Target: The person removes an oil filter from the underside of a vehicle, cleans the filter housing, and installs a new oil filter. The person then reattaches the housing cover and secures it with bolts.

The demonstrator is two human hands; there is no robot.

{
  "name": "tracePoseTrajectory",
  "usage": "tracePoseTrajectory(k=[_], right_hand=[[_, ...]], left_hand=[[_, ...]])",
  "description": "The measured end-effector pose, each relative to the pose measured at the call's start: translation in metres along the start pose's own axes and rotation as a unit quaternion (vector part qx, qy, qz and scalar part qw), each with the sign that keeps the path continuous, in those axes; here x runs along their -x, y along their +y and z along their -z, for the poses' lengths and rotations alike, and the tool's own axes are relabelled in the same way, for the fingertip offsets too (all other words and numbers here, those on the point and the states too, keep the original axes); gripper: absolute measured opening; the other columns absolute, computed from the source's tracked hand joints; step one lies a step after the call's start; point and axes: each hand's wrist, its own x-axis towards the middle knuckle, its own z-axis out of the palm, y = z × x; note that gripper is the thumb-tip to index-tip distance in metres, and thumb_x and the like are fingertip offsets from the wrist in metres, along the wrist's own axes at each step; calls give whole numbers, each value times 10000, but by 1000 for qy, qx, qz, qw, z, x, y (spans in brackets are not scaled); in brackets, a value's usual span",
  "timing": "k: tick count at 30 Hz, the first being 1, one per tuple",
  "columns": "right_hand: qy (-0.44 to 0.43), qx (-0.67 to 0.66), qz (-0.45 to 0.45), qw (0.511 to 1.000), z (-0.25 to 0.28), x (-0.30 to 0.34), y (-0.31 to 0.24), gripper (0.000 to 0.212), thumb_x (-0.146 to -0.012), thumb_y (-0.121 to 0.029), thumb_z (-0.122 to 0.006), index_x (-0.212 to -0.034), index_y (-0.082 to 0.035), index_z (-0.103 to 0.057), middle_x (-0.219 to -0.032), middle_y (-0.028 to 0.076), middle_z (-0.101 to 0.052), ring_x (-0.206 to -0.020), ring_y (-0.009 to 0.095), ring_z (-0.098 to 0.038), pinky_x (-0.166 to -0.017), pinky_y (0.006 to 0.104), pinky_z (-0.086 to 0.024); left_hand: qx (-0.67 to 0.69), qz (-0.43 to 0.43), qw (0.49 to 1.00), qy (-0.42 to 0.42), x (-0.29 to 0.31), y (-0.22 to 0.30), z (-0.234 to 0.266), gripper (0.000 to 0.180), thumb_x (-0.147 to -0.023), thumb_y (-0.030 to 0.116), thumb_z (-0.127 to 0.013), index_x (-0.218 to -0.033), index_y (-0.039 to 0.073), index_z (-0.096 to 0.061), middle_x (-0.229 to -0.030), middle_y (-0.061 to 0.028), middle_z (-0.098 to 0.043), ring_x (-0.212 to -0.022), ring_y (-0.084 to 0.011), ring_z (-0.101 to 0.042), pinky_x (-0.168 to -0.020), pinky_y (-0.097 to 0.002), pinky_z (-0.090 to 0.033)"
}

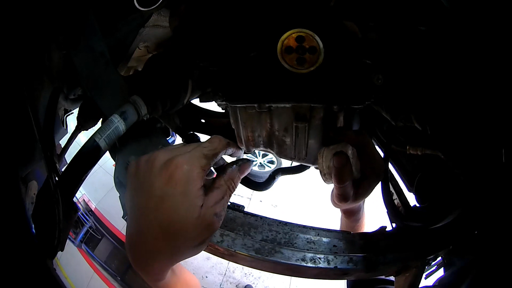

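Note:
In the head view, my left hand [178, 194] reaches in at the lower left corner of a grimy, ribbed metal housing [272, 130]. Its thumb and index finger curl toward each other at the housing's edge. Too little shows to tell what lies between the tips. On the housing's right side, my right hand [346, 186] grips a folded, dirty whitish cloth [327, 162] with the thumb lying over it. The cloth presses against or sits very close to the housing. My right hand's other fingers are lost in shadow.
A long scuffed metal beam [298, 250] crosses below my hands. Higher up is a round orange cap [300, 50] with a yellow rim. At left runs a dark hose [90, 154] with a pale label. A curved black hose [272, 180] and a spoked wheel [262, 161] show behind.

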Motion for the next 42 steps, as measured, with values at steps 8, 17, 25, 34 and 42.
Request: tracePoseTrajectory(k=[8, 17, 25, 34, 42], right_hand=[[13, 5, -7, 1000, 0, 1, -1, 295, -843, -158, -631, -1033, 61, -681, -776, 150, -700, -671, 209, -687, -615, 287, -544], [23, 68, 32, 997, 10, 4, -7, 281, -919, -203, -590, -1120, -15, -641, -1011, 140, -675, -832, 207, -669, -660, 290, -528], [54, 582, 141, 799, 25, -3, 5, 280, -963, -112, -629, -1242, -96, -620, -1233, 172, -635, -1088, 340, -654, -900, 402, -583], [29, 379, -204, 902, 3, -62, -28, 340, -935, -292, -687, -1214, -98, -666, -997, 128, -729, -920, 269, -722, -799, 397, -579], [27, 372, -209, 904, 19, -70, -29, 291, -900, -233, -724, -1135, -64, -697, -951, 112, -737, -843, 255, -725, -756, 388, -572]], left_hand=[[-2, 4, 1000, 0, 0, 3, 0, 252, -938, 229, -642, -1001, 0, -728, -848, -172, -743, -718, -263, -730, -635, -330, -520], [9, -34, 997, 70, 5, -1, -4, 252, -916, 251, -699, -1035, 30, -721, -769, -140, -732, -606, -228, -699, -564, -330, -488], [-91, -48, 968, 230, -8, -12, 13, 293, -867, 235, -771, -1050, 23, -685, -809, -133, -721, -658, -250, -702, -639, -339, -519], [-218, -96, 917, 319, -59, -51, 41, 331, -934, 169, -660, -1224, 15, -621, -1042, -185, -697, -983, -325, -684, -863, -407, -529], [-120, -174, 933, 291, -136, -94, 35, 171, -844, 137, -679, -824, -28, -640, -753, -162, -641, -691, -294, -664, -597, -399, -517]])
